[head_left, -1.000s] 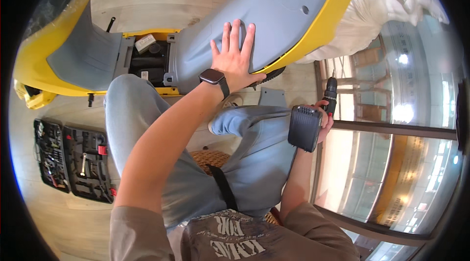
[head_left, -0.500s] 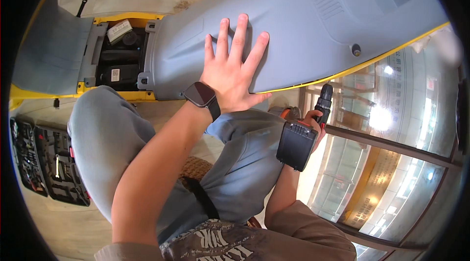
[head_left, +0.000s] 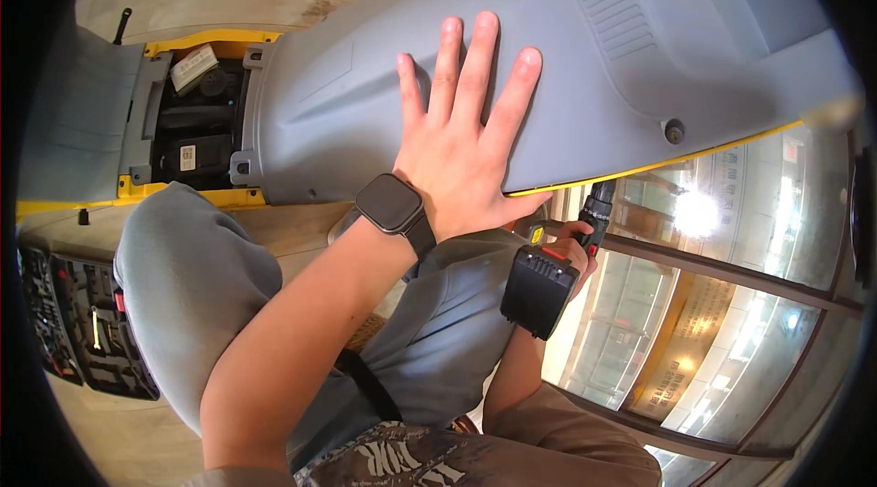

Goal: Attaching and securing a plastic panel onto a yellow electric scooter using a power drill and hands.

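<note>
My left hand (head_left: 461,144) lies with spread fingers on a broad grey plastic panel (head_left: 356,140) edged in yellow, a dark watch (head_left: 391,204) on its wrist. Lower right, my right hand (head_left: 577,254) is wrapped round the grip of a black cordless drill (head_left: 598,206). The drill's large battery pack (head_left: 541,291) points back toward me. Its front end is partly hidden by the panel's yellow rim. A round recess with a fastener (head_left: 674,131) sits in the panel near that rim.
Left of the panel, an open compartment (head_left: 196,126) shows dark parts and a loose label. On the floor at the lower left lies an open black tool case (head_left: 91,322) with several tools. My bent knee (head_left: 187,259) is close below the compartment. Glass panes (head_left: 713,341) stand at the right.
The view has shifted a little, and the panel appears nearer. My left hand stays on the panel. My right hand has brought the drill under the panel's yellow rim.
</note>
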A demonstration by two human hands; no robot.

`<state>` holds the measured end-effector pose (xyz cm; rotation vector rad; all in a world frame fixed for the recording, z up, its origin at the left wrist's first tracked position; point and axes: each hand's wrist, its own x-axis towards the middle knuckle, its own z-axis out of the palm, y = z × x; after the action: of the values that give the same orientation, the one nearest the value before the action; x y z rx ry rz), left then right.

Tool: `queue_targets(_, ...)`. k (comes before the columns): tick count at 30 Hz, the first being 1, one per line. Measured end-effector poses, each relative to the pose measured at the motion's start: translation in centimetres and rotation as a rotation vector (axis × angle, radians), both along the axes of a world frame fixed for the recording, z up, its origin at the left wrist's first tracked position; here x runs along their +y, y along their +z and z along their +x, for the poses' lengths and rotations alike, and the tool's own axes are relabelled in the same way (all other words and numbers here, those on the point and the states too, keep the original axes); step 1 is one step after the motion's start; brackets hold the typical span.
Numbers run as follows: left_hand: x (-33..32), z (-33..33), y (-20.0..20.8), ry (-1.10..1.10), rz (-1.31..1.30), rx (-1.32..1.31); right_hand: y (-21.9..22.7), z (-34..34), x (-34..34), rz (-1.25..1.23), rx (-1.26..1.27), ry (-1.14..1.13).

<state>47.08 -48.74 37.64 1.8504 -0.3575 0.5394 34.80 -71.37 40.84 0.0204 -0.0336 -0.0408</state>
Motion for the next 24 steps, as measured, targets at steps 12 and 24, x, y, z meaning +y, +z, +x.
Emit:
queue_targets(12,0.0,-0.5,-0.3,0.006,0.088,-0.097,0.5,-1.3,-4.0,0.12,-0.128,0.04)
queue_targets(24,-1.1,0.3,4.2,0.242,-0.085,-0.199,-8.4,-10.4,-15.8,-1.603,0.915,-0.71)
